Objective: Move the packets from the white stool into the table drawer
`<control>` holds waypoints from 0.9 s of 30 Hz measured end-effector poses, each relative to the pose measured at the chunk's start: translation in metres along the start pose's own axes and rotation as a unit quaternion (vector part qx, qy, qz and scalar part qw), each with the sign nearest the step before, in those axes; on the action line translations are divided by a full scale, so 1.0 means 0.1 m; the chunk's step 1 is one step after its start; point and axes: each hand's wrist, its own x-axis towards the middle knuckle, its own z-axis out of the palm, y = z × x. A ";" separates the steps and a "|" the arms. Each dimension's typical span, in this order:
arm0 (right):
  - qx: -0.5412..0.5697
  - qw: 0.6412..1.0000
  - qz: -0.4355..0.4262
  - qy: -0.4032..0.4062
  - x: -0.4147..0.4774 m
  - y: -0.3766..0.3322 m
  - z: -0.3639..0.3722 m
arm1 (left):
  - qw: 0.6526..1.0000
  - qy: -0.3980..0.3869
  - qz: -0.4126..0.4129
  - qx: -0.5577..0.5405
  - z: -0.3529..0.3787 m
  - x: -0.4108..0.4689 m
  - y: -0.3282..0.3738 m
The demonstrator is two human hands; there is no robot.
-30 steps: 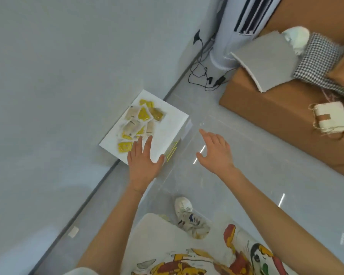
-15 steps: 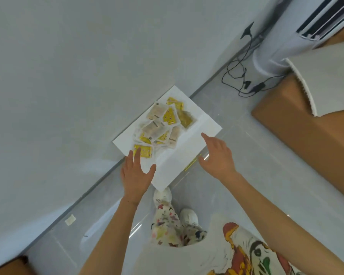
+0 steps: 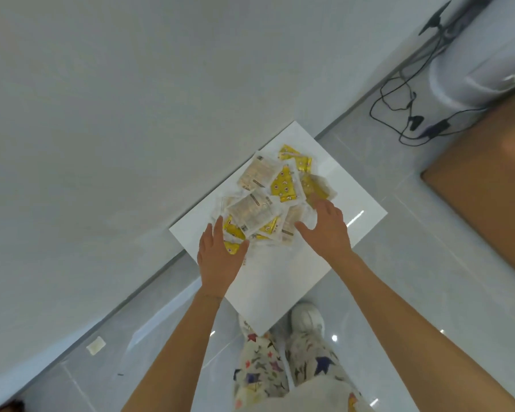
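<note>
Packets: one loose overlapping pile on the far-left half of the white stool. You've got roughly ten there, a mix of yellow printed ones and pale clear-edged ones, but the overlap hides the exact count. All of them are on the stool top. Two hands are in, both palm down. Your left hand lies flat at the near-left edge of the pile, fingers straight and together, thumb spread out, covering one yellow packet. Your right hand is on the right side of the pile, fingers loosely extended over a packet and thumb out toward the middle; no pinch or curl round anything that I can see. The stool top is one glossy white square, turned corner-on to you and set just beside the grey wall. The floor is pale glossy tile. One white shoe is at the stool's near corner. A black cable tangle lies far right by a white appliance base, with one brown block at right and one small pale scrap near the wall at left.
</note>
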 end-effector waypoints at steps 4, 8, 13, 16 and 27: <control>0.010 0.999 0.043 0.004 0.42 0.03 0.18 | 0.998 0.018 -0.049 -0.030 0.17 0.32 0.12; -0.019 0.996 0.086 -0.011 0.81 0.05 0.30 | 0.991 0.027 -0.111 -0.069 0.29 0.56 0.20; -0.014 0.994 0.106 -0.002 1.01 0.06 0.33 | 0.988 0.055 -0.143 -0.026 0.38 0.66 0.19; -0.011 0.993 0.116 0.010 1.02 0.11 0.32 | 0.985 0.053 -0.160 -0.040 0.34 0.69 0.17; 0.165 0.981 0.104 -0.014 0.98 0.32 0.21 | 0.973 0.100 -0.059 -0.201 0.23 0.66 0.06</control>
